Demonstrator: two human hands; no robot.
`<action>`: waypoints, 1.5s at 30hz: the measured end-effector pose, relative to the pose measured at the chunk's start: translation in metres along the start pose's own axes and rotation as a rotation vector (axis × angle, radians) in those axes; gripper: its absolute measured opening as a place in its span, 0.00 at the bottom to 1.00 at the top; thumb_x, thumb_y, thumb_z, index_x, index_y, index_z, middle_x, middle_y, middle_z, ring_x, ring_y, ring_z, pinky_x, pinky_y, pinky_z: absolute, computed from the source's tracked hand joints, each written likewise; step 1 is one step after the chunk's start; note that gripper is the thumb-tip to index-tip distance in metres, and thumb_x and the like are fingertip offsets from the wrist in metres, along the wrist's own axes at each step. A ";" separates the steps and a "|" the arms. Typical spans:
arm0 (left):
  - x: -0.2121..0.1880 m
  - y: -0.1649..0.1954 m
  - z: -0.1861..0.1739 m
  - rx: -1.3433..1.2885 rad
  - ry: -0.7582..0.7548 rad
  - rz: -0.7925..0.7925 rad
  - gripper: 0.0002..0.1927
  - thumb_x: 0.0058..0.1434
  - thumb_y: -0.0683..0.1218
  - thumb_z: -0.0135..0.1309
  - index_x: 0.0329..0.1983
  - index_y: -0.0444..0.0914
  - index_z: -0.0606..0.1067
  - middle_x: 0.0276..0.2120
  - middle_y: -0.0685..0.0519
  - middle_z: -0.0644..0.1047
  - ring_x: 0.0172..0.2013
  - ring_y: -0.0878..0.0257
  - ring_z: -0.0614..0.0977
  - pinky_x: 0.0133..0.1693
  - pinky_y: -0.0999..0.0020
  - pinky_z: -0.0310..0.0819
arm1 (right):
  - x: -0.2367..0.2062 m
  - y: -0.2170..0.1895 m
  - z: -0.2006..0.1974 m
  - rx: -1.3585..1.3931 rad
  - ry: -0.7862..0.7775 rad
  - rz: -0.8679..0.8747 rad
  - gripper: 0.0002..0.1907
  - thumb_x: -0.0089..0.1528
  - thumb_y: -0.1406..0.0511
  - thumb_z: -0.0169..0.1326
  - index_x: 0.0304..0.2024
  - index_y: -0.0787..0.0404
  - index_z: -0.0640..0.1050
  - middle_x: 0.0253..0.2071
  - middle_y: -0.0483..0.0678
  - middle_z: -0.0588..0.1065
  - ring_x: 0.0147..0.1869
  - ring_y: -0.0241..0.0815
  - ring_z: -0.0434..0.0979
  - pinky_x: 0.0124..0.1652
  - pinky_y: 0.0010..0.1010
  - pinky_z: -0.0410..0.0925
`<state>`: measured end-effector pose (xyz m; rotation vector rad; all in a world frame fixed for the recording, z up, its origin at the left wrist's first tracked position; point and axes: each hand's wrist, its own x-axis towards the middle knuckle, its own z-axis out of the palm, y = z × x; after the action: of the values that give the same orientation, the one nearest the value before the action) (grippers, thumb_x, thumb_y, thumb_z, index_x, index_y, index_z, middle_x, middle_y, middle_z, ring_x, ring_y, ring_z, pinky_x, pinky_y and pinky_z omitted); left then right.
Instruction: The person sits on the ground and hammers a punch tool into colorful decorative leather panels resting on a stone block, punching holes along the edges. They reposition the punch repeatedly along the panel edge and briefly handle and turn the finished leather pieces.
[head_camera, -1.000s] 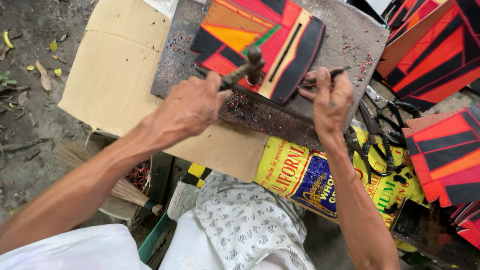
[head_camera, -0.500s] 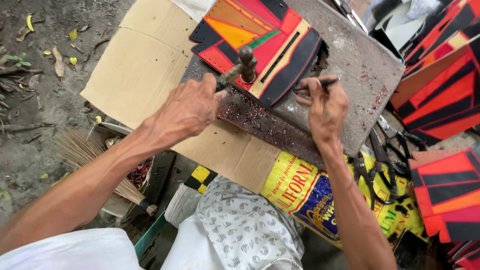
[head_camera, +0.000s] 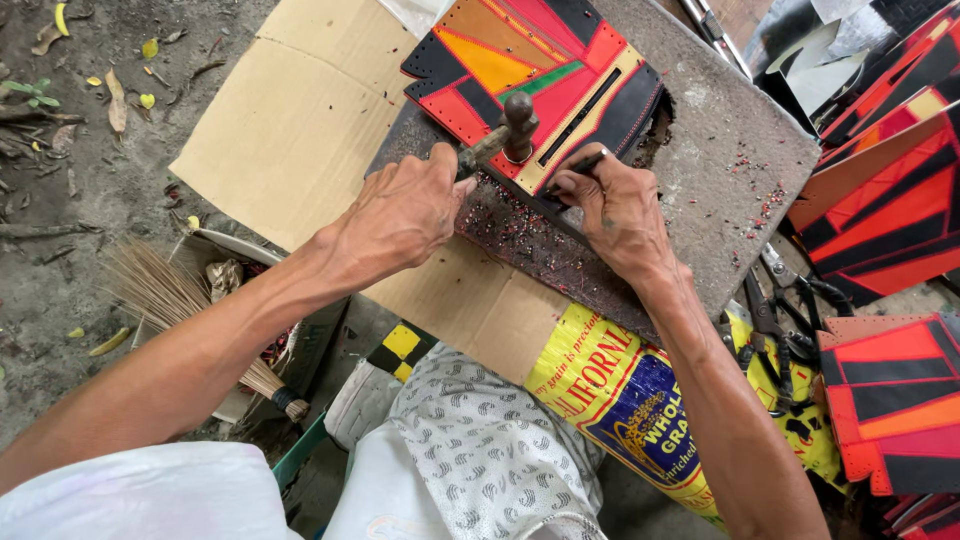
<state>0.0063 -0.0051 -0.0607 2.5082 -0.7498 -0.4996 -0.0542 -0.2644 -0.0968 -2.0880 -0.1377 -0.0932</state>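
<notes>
Left hand (head_camera: 400, 215) clenched round hammer (head_camera: 505, 132) handle, head poised over lower edge of patchwork leather piece (head_camera: 535, 85), red/orange/black w/ green strip. Right hand (head_camera: 615, 210) pinching thin dark punch (head_camera: 578, 165), tip on leather's edge at abt 3 o'clock from hammer head. Leather lying on grey stone slab (head_camera: 720, 170), the counter here, at 12 o'clock of view; slab resting on cardboard (head_camera: 300, 130).

Risks, as judged:
- Hammer head close to right fingers; off-centre blow could catch thumb or knuckle.
- Punch held at slant; glancing strike could skid it, scar leather or misplace hole.
- Leather not clamped, only pinned by right hand; could shift under blow.
- Loose red punchings (head_camera: 520, 225) on slab; could sit under piece, uneven seat.
- Scissors (head_camera: 775, 330) at 4 o'clock near right forearm; elbow snag possible.
</notes>
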 end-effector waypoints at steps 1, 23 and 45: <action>0.000 0.000 -0.001 -0.006 0.000 0.007 0.18 0.73 0.52 0.45 0.41 0.30 0.63 0.24 0.31 0.76 0.28 0.30 0.79 0.31 0.36 0.71 | 0.000 -0.001 0.001 0.013 -0.002 -0.001 0.06 0.72 0.71 0.49 0.43 0.68 0.76 0.32 0.49 0.79 0.39 0.33 0.81 0.42 0.28 0.76; -0.003 0.030 -0.050 -0.111 0.135 0.226 0.18 0.72 0.50 0.51 0.38 0.29 0.67 0.19 0.36 0.73 0.20 0.41 0.78 0.23 0.50 0.69 | 0.001 -0.002 0.006 -0.190 0.015 -0.160 0.02 0.69 0.71 0.54 0.42 0.66 0.76 0.37 0.59 0.78 0.35 0.54 0.80 0.35 0.38 0.70; -0.014 0.057 -0.062 -0.018 0.131 0.325 0.17 0.73 0.48 0.52 0.36 0.30 0.64 0.15 0.38 0.71 0.17 0.42 0.76 0.20 0.50 0.65 | 0.006 0.007 0.012 -0.337 0.069 -0.260 0.05 0.68 0.66 0.58 0.42 0.63 0.79 0.40 0.57 0.78 0.43 0.60 0.80 0.39 0.42 0.72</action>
<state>-0.0001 -0.0181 0.0230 2.3135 -1.0683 -0.2242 -0.0467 -0.2566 -0.1078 -2.3894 -0.3730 -0.3666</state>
